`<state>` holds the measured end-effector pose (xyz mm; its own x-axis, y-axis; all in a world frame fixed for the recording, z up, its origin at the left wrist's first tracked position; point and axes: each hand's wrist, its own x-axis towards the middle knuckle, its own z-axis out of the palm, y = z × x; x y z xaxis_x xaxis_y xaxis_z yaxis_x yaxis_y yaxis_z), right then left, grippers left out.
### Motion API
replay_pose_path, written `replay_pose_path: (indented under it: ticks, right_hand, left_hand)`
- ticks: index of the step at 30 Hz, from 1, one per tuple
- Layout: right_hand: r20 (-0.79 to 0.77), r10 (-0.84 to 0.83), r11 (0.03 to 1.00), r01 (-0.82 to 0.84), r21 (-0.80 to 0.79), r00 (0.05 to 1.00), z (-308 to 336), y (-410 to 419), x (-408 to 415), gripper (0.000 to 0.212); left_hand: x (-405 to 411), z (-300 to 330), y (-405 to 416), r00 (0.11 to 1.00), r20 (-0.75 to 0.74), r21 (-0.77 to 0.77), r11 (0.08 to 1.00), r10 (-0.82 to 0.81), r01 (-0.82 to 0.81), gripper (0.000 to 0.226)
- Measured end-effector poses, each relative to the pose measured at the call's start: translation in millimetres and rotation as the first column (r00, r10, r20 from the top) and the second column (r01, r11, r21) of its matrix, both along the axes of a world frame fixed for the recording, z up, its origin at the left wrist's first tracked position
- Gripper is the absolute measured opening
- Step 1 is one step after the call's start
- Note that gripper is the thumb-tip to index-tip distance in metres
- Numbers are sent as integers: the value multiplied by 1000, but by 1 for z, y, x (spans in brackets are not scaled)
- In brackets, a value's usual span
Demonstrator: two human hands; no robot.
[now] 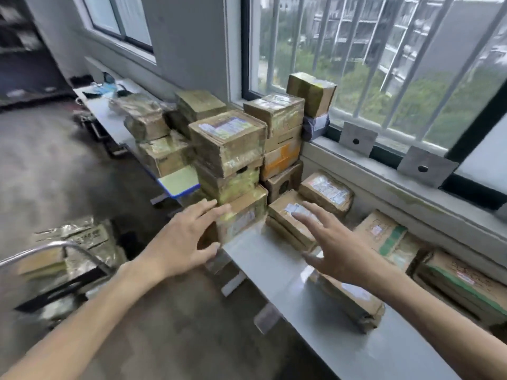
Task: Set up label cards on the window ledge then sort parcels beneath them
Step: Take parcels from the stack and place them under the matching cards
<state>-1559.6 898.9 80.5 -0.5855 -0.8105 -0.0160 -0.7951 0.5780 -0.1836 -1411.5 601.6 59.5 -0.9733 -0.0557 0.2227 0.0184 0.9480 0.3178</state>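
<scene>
Brown taped cardboard parcels stand stacked on a grey table (pixel 274 259) under the window. The tallest stack (pixel 229 157) rises at the table's left end, with a bottom parcel (pixel 241 218) at the corner. My left hand (pixel 186 237) is spread open, its fingertips at that bottom parcel's left face. My right hand (pixel 329 239) is also open, fingers straight, hovering over a flat parcel (pixel 288 215). Two grey label cards (pixel 356 138) (pixel 426 165) lean upright on the window ledge (pixel 384 174). The view is blurred by motion.
More flat parcels (pixel 389 234) lie along the wall at the right, one parcel (pixel 348 300) lies near the table's front edge. A parcel (pixel 311 91) sits on the ledge by the barred window. A metal cart (pixel 63 259) with parcels stands at the lower left on the concrete floor.
</scene>
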Motion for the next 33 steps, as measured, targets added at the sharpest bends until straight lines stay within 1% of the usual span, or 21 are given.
replay_pose_path:
  ticks: [3,7,10,12,16,20,24,30,33]
  right_hand:
    - [-13,60,998,-60,-7,998,13,-49,17,80]
    - [-30,114,993,-114,10,993,23,-93,31,81]
    - [-57,141,990,-141,10,988,24,-116,30,80]
    - [-70,151,988,-152,-13,986,24,-128,27,81]
    - [-61,130,991,-131,-23,990,20,-146,13,82]
    - [-29,109,994,-110,-20,994,9,-166,-14,82]
    - [-14,94,995,-94,-33,995,0,-193,-43,84]
    - [11,66,998,-66,-26,998,-4,-221,-75,90]
    - [34,24,998,-23,-51,999,-4,-232,-86,96]
  left_hand:
    - [41,8,-42,996,-13,25,996,91,-90,76]
    - [72,16,-80,987,-44,23,988,154,-153,76]
    - [80,17,-101,984,-47,4,985,173,-173,77]
    - [78,17,-113,989,-23,-37,988,149,-150,77]
    - [58,21,-133,996,10,-85,992,93,-92,77]
    - [27,23,-151,998,7,-82,995,58,-57,76]
    - [-12,22,-174,999,41,-72,997,28,-25,76]
    - [-65,27,-209,997,70,-94,995,-21,27,75]
    - [-87,31,-227,997,69,-90,995,-43,50,75]
